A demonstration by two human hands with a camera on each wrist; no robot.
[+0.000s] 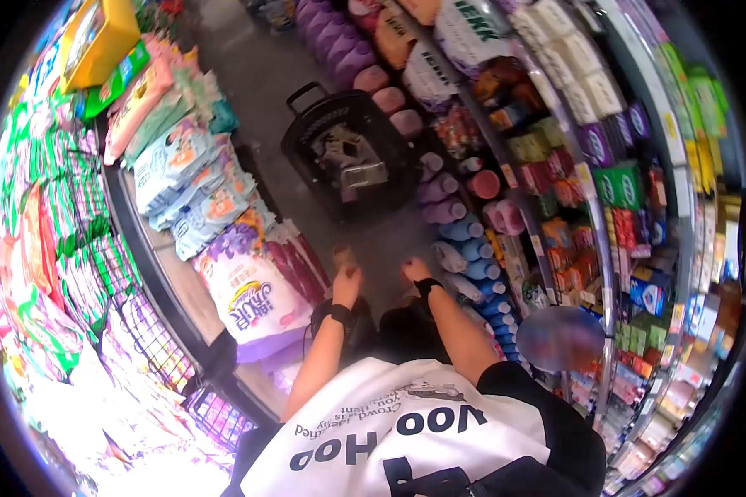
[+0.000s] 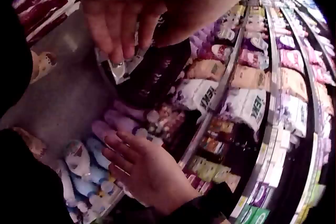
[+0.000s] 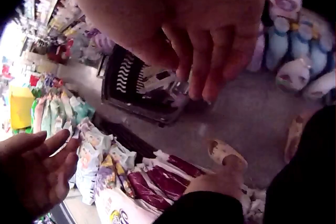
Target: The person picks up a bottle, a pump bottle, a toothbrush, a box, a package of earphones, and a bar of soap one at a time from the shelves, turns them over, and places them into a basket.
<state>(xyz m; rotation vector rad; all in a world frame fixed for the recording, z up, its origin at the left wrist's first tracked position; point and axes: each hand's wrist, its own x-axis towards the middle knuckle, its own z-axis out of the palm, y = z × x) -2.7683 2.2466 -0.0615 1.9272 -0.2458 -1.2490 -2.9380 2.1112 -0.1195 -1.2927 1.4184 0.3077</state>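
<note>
Left hand: the left hand (image 1: 346, 286) is held out low and forward, fingers relaxed and spread. It holds nothing.
Right hand: the right hand (image 1: 414, 269) is just beside it, fingers hanging loose. It holds nothing.
Hands, spacing: apart. They touch neither each other nor any item.
Shoes: two light shoes (image 3: 223, 150) stand on the floor (image 1: 257, 74) beneath the hands.
Basket, position: one black basket (image 1: 300, 153) stands on the floor straight ahead of both hands, well apart from them, in the middle of the aisle.
Basket, long axis: it runs away from the person along the aisle, angled slightly left. One handle (image 1: 305, 89) stands raised at the far end.
Nearer hand: neither is clearly nearer. The right hand reaches a little farther forward, and the near rim lies between the lines of the two hands.
Basket, contents: a few pale packets. The count cannot be told.
Left of hands: one large white pack (image 1: 253, 302) is near the left hand, with about three dark red packs (image 3: 163, 179) just beside it.
Right of hands: a row of blue bottles (image 1: 472, 248) stands on the bottom shelf, overlapping too much for an exact count.
Beyond basket: purple packs (image 1: 340, 41) line the lower right shelving.
</note>
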